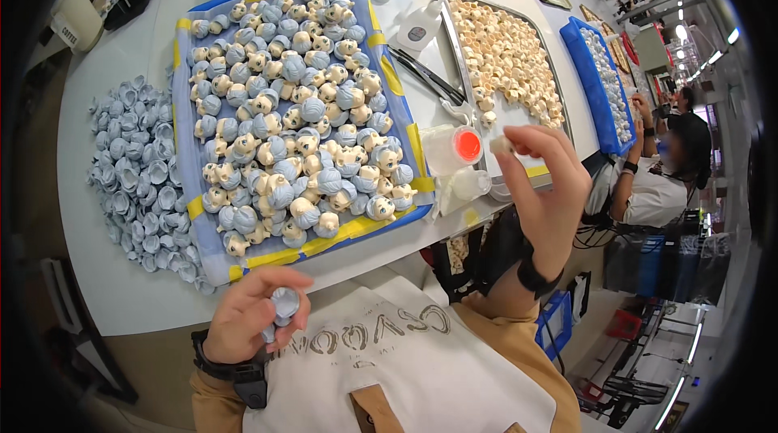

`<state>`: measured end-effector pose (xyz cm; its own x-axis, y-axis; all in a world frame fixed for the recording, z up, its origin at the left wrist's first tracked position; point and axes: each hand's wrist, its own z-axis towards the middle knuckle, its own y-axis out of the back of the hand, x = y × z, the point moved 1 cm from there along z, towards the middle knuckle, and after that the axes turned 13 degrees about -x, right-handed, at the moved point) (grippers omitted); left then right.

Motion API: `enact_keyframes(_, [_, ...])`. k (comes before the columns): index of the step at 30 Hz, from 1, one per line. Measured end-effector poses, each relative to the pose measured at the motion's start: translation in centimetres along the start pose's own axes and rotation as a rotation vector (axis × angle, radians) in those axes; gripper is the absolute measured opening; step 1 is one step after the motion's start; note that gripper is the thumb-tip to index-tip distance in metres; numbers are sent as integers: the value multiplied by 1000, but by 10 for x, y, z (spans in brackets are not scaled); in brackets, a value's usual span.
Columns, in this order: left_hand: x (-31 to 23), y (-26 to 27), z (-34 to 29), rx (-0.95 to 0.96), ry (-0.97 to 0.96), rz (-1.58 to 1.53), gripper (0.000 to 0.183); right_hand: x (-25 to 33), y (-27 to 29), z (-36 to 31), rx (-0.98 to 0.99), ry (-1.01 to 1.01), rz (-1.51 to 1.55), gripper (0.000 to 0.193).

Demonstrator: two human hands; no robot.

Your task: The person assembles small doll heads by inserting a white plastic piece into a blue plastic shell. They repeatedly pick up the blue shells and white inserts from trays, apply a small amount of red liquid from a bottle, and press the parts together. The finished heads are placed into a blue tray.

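Observation:
My left hand (255, 315), near the table's front edge, is closed around a light blue doll hair shell (284, 303); a second blue bit shows below it in the same grip. My right hand (547, 190) is raised at the right, pinching a small cream doll head piece (502, 144) between thumb and fingertips. Left of it stands a clear cup with a red-orange top (468, 144). In front of me a cloth-lined blue tray (185, 141) is full of assembled doll heads (312, 111) with blue hair. Loose blue hair shells (134, 166) are heaped to its left.
A metal tray (553, 137) of cream head pieces lies at the right. Black tweezers (425, 75) and a white bottle (420, 26) lie between the trays. A blue crate (604, 85) stands farther right, where a co-worker (656, 182) sits. A beige cup (77, 16) is far left.

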<state>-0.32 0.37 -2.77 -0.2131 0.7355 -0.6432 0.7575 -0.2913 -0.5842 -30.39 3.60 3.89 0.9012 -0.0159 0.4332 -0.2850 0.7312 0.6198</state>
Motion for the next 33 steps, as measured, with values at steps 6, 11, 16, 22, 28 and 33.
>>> enact_keyframes(6, [2,7,1,102,-35,121,48,-14,-14,5,168,167,-14,16])
enact_keyframes(11, [4,9,2,98,-54,81,48,-18,-18,2,212,187,-38,15])
enact_keyframes(16, [3,5,1,50,-59,105,45,-23,-14,-5,149,104,-2,17])
enact_keyframes(22, [1,-2,2,-54,-69,53,47,-19,-17,-26,-67,-41,136,21])
enact_keyframes(28, [-3,-8,8,-2,-94,44,36,47,-30,-50,161,10,837,34])
enact_keyframes(33, [-4,-7,5,16,-187,139,34,79,-42,-48,271,104,963,33])
